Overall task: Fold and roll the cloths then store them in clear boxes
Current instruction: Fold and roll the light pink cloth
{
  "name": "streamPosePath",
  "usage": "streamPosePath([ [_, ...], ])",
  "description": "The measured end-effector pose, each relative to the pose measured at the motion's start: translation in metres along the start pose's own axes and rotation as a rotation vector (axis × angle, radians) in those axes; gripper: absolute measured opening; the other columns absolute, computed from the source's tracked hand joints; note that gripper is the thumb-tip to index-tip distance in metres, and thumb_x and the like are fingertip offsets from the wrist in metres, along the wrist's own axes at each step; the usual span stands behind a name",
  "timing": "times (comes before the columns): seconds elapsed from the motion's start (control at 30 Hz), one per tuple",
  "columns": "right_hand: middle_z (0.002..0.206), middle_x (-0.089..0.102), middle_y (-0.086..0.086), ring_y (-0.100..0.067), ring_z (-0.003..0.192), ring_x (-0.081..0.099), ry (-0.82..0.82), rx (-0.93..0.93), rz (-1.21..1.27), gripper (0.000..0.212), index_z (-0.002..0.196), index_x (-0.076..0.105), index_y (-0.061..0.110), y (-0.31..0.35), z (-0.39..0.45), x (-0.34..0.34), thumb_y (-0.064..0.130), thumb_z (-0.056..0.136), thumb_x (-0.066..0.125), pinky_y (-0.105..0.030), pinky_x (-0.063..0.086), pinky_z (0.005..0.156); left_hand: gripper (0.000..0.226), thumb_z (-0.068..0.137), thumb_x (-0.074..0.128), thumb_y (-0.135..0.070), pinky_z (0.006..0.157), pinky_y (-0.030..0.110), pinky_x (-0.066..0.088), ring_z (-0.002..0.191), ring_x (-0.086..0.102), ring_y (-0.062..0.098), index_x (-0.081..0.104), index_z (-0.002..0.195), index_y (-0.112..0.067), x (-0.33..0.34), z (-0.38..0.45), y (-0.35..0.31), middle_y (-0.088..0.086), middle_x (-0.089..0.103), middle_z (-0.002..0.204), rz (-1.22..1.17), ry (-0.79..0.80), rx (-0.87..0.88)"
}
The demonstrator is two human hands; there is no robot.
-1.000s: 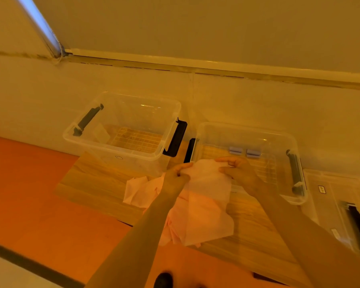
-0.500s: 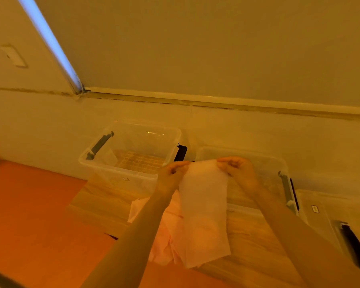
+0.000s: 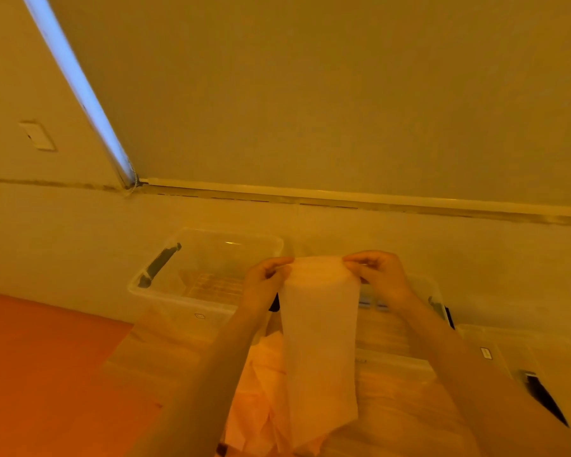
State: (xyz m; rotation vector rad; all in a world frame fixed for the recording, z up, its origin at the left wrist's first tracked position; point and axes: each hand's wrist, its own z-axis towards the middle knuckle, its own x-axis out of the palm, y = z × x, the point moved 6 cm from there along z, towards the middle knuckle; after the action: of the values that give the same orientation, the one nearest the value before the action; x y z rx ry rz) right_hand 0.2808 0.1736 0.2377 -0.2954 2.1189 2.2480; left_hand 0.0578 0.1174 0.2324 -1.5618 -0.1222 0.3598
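Both hands, left (image 3: 265, 282) and right (image 3: 378, 275), pinch apparently one hanging cloth's (image 3: 320, 341) top corners.

The held cloth (image 3: 320, 341) hangs between the left hand (image 3: 264, 285) and right hand (image 3: 381, 278). Behind it to the left stands one clear box (image 3: 165, 291); behind to the right, another (image 3: 422, 288). Under it, a cloth pile (image 3: 257, 400) lies on the table (image 3: 165, 357).

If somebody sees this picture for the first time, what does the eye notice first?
First, the pale cloth hanging in the middle, pinched at its top corners by the left hand and the right hand. Behind it, two clear boxes stand against the wall, the left box with a dark handle. A blue light strip slants across the upper left.
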Motion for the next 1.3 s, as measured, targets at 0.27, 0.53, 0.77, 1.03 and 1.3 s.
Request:
streamPosePath([
  [0.27,0.102,0.068,-0.004,-0.018,0.090,0.064,-0.061,-0.028,0.017,0.017,0.100,0.068,0.017,0.024,0.004,0.005,0.009,0.086,0.064,-0.025,0.053,0.068,0.017,0.090,0.059,-0.016,0.078,0.020,0.051,0.093,0.062,0.003,0.067,0.100,-0.027,-0.005,0.025,-0.019,-0.012,0.066,0.100,-0.031,0.057,0.116],
  [0.53,0.090,0.071,-0.004,-0.013,0.074,0.067,-0.116,-0.068,0.050,0.031,0.111,0.064,0.021,0.040,0.023,0.012,0.007,0.083,0.066,-0.017,0.050,0.057,0.020,0.088,0.062,-0.014,0.072,0.018,0.055,0.090,0.064,0.007,0.065,0.101,-0.028,-0.017,0.062,-0.036,-0.003,0.067,0.107,-0.061,0.125,0.199],
  [0.77,0.090,0.073,-0.001,-0.008,0.072,0.068,-0.138,-0.069,0.069,0.029,0.111,0.063,0.019,0.053,0.025,0.010,0.010,0.084,0.066,-0.018,0.052,0.059,0.038,0.086,0.065,-0.022,0.075,0.020,0.054,0.095,0.063,0.009,0.057,0.122,-0.028,-0.019,0.085,-0.046,-0.010,0.060,0.112,0.007,0.179,0.217],
  [1.03,0.085,0.070,-0.005,-0.011,0.071,0.065,-0.109,-0.055,0.024,0.011,0.095,0.069,0.011,0.063,0.027,0.004,0.013,0.086,0.063,-0.016,0.052,0.058,0.006,0.087,0.062,-0.021,0.058,0.007,0.047,0.063,0.059,-0.006,0.067,0.086,-0.025,-0.020,0.094,-0.054,-0.010,0.066,0.080,0.067,0.203,0.209],
  [1.3,0.090,0.072,-0.003,-0.012,0.074,0.065,-0.036,-0.030,0.004,0.016,0.093,0.069,0.022,0.066,0.029,-0.001,0.010,0.089,0.059,-0.025,0.045,0.062,0.008,0.087,0.062,-0.014,0.055,0.006,0.046,0.059,0.060,-0.009,0.068,0.090,-0.018,-0.023,0.094,-0.062,-0.007,0.067,0.080,0.047,0.260,0.206],
])
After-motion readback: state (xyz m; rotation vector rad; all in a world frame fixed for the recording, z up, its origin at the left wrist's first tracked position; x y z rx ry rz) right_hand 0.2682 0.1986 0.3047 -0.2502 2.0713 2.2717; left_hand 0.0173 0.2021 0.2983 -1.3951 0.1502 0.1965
